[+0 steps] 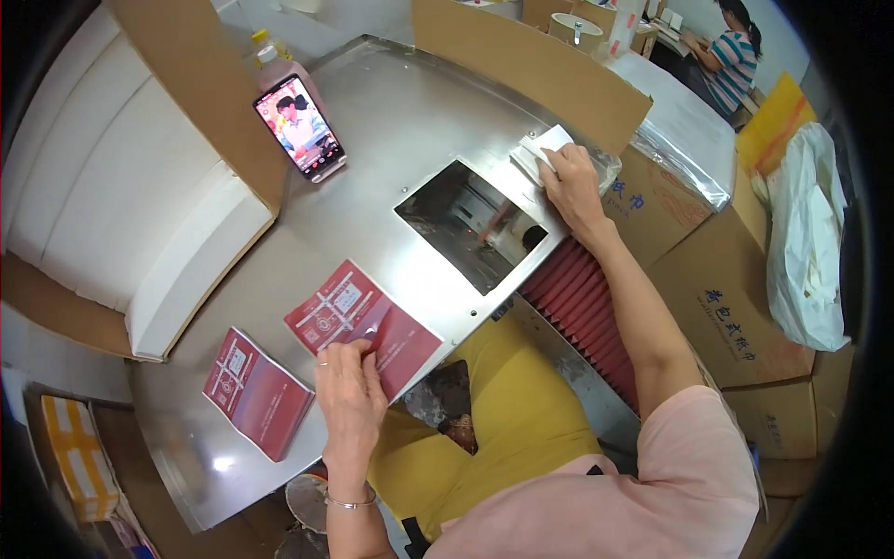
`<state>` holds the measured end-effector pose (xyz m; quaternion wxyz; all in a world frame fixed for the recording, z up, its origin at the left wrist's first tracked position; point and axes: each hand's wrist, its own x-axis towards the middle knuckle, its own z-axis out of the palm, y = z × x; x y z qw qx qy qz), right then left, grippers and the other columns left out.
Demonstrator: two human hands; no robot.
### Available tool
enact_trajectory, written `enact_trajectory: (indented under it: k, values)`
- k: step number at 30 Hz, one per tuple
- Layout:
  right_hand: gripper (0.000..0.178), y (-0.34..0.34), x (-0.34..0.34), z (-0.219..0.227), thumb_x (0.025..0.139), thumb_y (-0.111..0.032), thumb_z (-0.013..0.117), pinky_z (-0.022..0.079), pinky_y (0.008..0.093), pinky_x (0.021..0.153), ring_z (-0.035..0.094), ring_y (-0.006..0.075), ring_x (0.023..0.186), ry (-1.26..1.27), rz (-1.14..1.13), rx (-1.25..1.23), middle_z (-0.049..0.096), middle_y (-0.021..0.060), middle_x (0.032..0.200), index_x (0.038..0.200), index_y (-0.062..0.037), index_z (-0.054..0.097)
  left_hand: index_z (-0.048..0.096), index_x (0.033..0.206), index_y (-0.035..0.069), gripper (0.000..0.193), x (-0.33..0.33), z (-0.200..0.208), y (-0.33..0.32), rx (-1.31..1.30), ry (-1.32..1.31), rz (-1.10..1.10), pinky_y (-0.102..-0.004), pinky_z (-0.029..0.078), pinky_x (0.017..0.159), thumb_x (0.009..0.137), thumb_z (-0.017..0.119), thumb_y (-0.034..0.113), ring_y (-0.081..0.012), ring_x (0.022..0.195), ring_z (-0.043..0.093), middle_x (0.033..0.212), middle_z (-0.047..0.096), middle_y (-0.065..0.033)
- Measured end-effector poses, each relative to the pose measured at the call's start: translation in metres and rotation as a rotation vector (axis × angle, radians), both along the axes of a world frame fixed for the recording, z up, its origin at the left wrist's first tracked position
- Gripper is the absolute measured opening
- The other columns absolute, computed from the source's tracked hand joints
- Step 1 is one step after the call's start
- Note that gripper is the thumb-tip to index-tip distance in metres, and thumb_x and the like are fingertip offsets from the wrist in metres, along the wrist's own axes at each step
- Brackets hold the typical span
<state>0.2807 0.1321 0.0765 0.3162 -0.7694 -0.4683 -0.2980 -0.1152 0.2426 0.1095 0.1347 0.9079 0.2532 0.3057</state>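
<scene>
A flat red printed wrapper [410,349] lies near the front edge of the metal table. My left hand [349,387] is on its near edge, fingers bent and pinched together on the wrapper, whose surface is slightly raised there. To its left rests a thick stack of similar red wrappers [256,396]. Across the square opening, my right hand [573,182] closes its fingers on folded white tissues [542,151] at the table's right end. The undersides of these tissues are partly hidden by the hand.
The opening [470,228] in the steel tabletop [363,219] shows machinery below. A propped phone [300,129] stands before a bottle. At left is a carton of white packs [200,233]; cartons [736,317] and a plastic bag [805,238] are at right. A person [731,61] sits farther back.
</scene>
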Motion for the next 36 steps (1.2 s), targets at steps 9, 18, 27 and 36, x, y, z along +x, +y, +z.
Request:
enact_trajectory:
  k: [9, 18, 27, 36]
  values:
    - [0.031, 0.013, -0.031, 0.027, 0.082, 0.003, 0.063, 0.049, 0.0414, 0.084, 0.063, 0.0306, 0.095, -0.088, -0.012, 0.227, 0.067, 0.0112, 0.101, 0.111, -0.0031, 0.071, 0.06, 0.097, 0.003, 0.015, 0.039, -0.008, -0.018, -0.039, -0.038, -0.23, -0.0426, 0.045, 0.074, 0.085, 0.069, 0.001, -0.0321, 0.084, 0.055, 0.09, 0.056, -0.0142]
    - [0.031, -0.008, -0.213, 0.027, 0.084, -0.01, 0.062, 0.051, 0.0504, 0.097, 0.065, 0.0316, 0.101, -0.228, 0.978, -0.08, 0.063, 0.0153, 0.107, 0.112, 0.003, 0.064, 0.061, 0.118, -0.002, 0.054, 0.01, -0.004, -0.009, -0.079, 0.08, -0.122, -0.0501, 0.042, 0.09, 0.07, 0.076, 0.017, -0.0384, 0.108, 0.051, 0.12, 0.054, -0.0182]
    - [0.029, 0.101, -0.238, 0.014, 0.082, -0.017, 0.061, 0.033, 0.0623, 0.107, 0.06, 0.0302, 0.104, -0.006, 0.691, -0.55, 0.064, 0.0138, 0.105, 0.106, -0.0008, 0.065, 0.032, 0.151, 0.003, 0.103, 0.022, -0.008, -0.009, -0.028, 0.135, 0.285, -0.061, 0.024, 0.111, 0.069, 0.078, 0.046, -0.0497, 0.145, 0.023, 0.157, 0.023, -0.0307]
    - [0.022, 0.089, -0.242, 0.021, 0.082, -0.016, 0.06, 0.034, 0.0585, 0.107, 0.06, 0.0278, 0.103, -0.128, 0.543, -0.499, 0.064, 0.0099, 0.098, 0.098, -0.0029, 0.068, 0.03, 0.153, 0.008, 0.098, 0.022, -0.001, -0.017, 0.044, 0.12, 0.28, -0.0668, 0.015, 0.115, 0.075, 0.077, 0.043, -0.049, 0.149, 0.016, 0.16, 0.025, -0.022]
